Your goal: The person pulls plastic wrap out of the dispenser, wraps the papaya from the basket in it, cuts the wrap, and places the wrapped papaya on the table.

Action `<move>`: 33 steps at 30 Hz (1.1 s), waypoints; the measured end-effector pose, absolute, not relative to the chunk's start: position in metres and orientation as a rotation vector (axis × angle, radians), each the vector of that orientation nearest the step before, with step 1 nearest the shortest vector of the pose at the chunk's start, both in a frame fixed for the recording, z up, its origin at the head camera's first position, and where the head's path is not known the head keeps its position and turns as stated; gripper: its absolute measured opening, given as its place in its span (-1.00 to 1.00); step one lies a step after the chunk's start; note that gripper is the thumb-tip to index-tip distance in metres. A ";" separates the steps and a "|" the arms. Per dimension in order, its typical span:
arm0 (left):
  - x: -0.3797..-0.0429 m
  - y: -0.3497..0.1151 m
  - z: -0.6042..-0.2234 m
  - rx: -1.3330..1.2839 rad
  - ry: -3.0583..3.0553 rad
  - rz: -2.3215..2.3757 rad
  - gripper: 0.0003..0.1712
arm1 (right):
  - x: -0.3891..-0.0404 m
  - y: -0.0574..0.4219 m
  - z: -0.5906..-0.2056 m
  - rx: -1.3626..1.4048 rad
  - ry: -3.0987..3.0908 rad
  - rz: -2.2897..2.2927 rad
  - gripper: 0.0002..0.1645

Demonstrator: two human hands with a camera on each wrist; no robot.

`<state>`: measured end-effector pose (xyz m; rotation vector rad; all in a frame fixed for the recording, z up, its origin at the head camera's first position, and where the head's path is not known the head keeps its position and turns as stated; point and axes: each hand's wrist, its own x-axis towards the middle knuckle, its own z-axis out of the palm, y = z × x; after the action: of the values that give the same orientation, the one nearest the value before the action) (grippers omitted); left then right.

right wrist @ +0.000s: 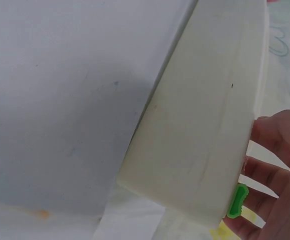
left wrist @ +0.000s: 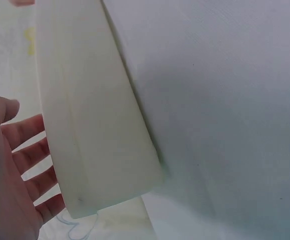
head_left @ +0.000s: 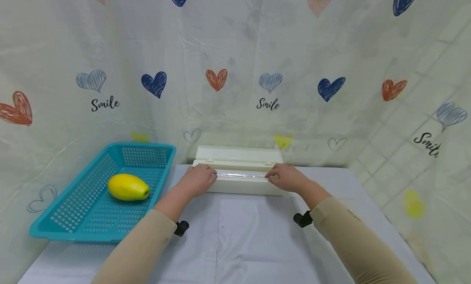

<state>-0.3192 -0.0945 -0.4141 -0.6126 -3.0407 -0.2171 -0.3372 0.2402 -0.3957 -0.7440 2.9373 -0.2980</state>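
Observation:
A long white plastic-wrap dispenser box [head_left: 243,186] stands at the back of the table with its lid [head_left: 239,153] raised. Inside lies a shiny clear roll of plastic wrap [head_left: 241,174]. My left hand [head_left: 198,180] rests over the box's left end, its fingers reaching to the upper edge, the thumb apart from the box in the left wrist view. At the right end my right hand [head_left: 288,177] touches the upper edge with spread fingers. Beside those fingers a green slider piece [right wrist: 238,201] shows in the right wrist view. The fingertips are partly hidden behind the box wall.
To the left stands a blue-green perforated basket [head_left: 169,157] holding a yellow oval fruit [head_left: 128,187]. A white cloth [head_left: 250,235] covers the table. Directly behind the box hangs a curtain [head_left: 235,43] printed with hearts.

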 end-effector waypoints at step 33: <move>-0.357 -0.095 -0.410 -0.524 -3.016 -0.469 -0.80 | -0.352 0.226 -0.390 -0.559 2.984 -0.618 -0.77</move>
<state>-0.3573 -0.0947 -0.4102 -0.5242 -3.0155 -0.4693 -0.3521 0.2258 -0.3903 -0.5589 2.9843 -0.6183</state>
